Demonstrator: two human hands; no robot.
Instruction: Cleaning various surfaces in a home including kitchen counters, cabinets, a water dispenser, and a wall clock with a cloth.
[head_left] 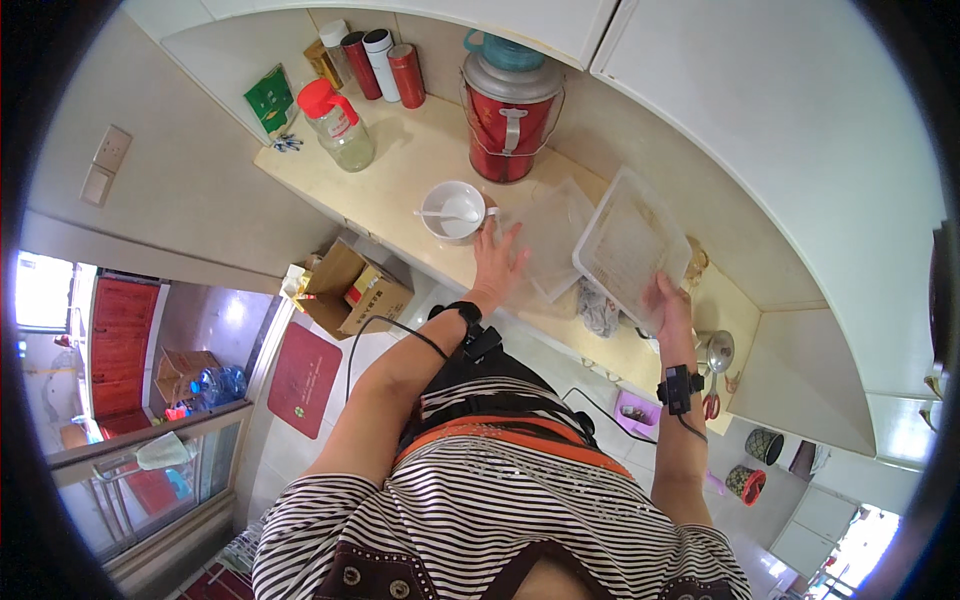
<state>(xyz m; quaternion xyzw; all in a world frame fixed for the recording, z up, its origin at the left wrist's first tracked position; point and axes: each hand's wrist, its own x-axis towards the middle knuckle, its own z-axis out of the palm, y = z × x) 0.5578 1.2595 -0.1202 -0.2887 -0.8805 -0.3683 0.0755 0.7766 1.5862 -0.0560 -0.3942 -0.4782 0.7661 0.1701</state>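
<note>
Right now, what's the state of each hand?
Left hand: open, fingers spread, near the white cup.
Right hand: closed, holding the clear plastic container.

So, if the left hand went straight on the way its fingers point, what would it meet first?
The left hand would probably meet the handle of the white mug first; depth is unclear, and they may already touch.

you have see-through plastic in the tub (630,240) and the thin flat sheet (556,238), both smooth and slightly cloudy. the bowl (448,197) looks smooth and glossy, the worktop (405,190) has a soft sheen, the canister (493,135) resembles glossy painted metal, the box (380,312) is matt cardboard, and your top (500,480) is cloth.
</note>
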